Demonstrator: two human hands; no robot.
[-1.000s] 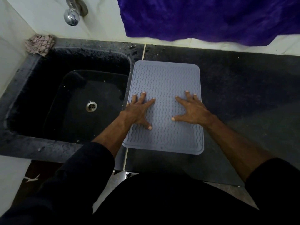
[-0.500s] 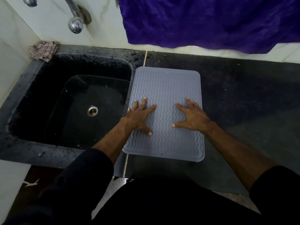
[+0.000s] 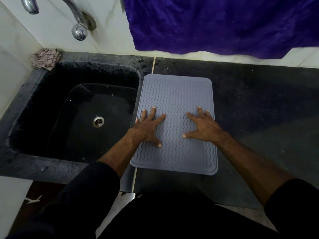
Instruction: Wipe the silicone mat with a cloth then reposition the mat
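A grey silicone mat (image 3: 174, 95) with wavy ridges lies flat on the dark counter, its left edge along the sink's right rim. My left hand (image 3: 148, 128) presses flat on the mat's left half, fingers spread, the little finger at the mat's left edge. My right hand (image 3: 204, 127) lies flat on the right half, fingers spread, reaching the right edge. A crumpled checked cloth (image 3: 45, 58) sits at the sink's far left corner, away from both hands.
A black sink (image 3: 34, 104) with a metal drain (image 3: 98, 121) fills the left. A chrome tap (image 3: 78, 23) hangs over it from the white wall. A purple cloth (image 3: 224, 23) hangs on the wall behind the dark counter (image 3: 267, 100).
The view has tilted up a little, so mat and hands sit lower in the frame. Both hands stay flat on the mat in the same places; the mat has not visibly shifted.
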